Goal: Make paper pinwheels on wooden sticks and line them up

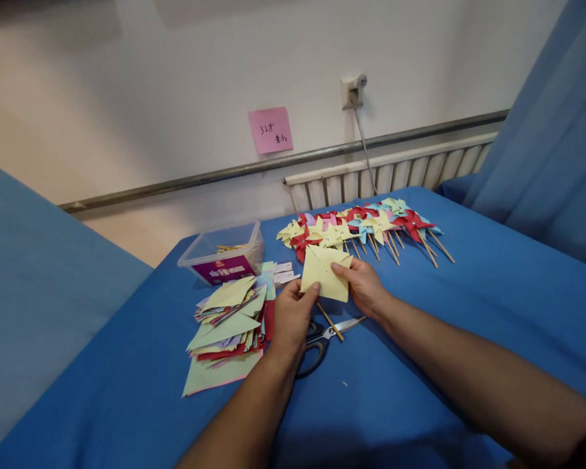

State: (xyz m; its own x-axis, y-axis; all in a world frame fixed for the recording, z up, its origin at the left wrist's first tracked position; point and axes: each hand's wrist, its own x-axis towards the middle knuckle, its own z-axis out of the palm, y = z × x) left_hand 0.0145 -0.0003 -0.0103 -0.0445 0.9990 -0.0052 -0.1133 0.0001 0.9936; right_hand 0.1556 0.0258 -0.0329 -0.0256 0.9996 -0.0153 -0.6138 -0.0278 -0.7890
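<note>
A pale yellow paper square [325,277], cut in from its corners and marked with a small dot in the middle, is held up between my two hands. My left hand [295,312] pinches its lower left edge, thumb on top. On the right side my right hand [366,283] grips it, the thumb lying across the paper near the dot. Below the paper a thin wooden stick [333,324] lies over the scissors [317,345], which have dark handles and partly spread blades.
Finished paper pinwheels [381,225] on sticks lie in a row at the back. Left of my hands are piled cut papers [229,326]. Behind them stands a clear plastic box [224,251] holding sticks. A radiator [395,172] and a plugged-in socket [352,91] are on the wall.
</note>
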